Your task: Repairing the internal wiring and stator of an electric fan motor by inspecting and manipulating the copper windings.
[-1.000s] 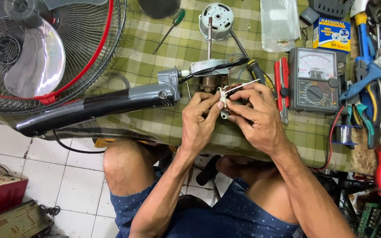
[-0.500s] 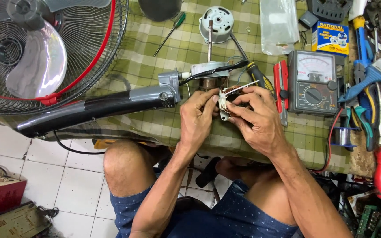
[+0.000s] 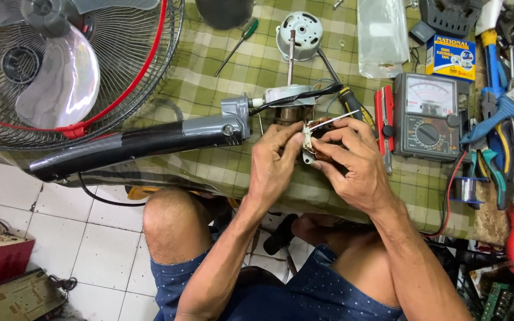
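Note:
Both hands hold a small copper-wound motor part with white wires just above the table's front edge. My left hand pinches it from the left with fingertips at the white piece. My right hand cups it from the right and below. Thin white leads stick up and to the right from the part. Just behind it lies a fan neck, a grey and black arm with a motor bracket and black cable.
A fan guard with blade lies at the left. A round motor with shaft, a green screwdriver, an analog multimeter, a red cutter, a tape box and several tools at right sit on the green checked cloth.
The hands have shifted only slightly around the small part; my fingers have adjusted their pinch on it. Everything on the table stays where it was.

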